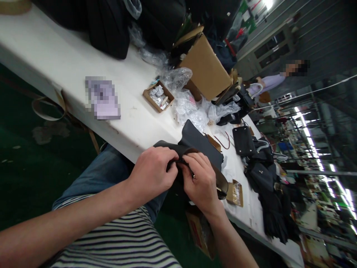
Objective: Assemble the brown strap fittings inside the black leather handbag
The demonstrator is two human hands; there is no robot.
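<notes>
Both hands are close together at the near edge of the white table, on a dark leather piece (221, 182) that looks like part of a bag. My left hand (154, 169) pinches its edge between thumb and curled fingers. Beside it, my right hand (199, 178) grips the same piece, thumb underneath and fingers on top. A bit of metal shows near the right thumb. Just beyond the hands a flat black panel (199, 145) lies on the table. The fingertips partly hide the gripped edge.
On the white table (134, 111) are a small box of parts (158, 96), clear plastic bags (186, 106), a cardboard box (206, 67), a small carton (234, 193) and black bags (259, 163). A person (267, 83) is in the background.
</notes>
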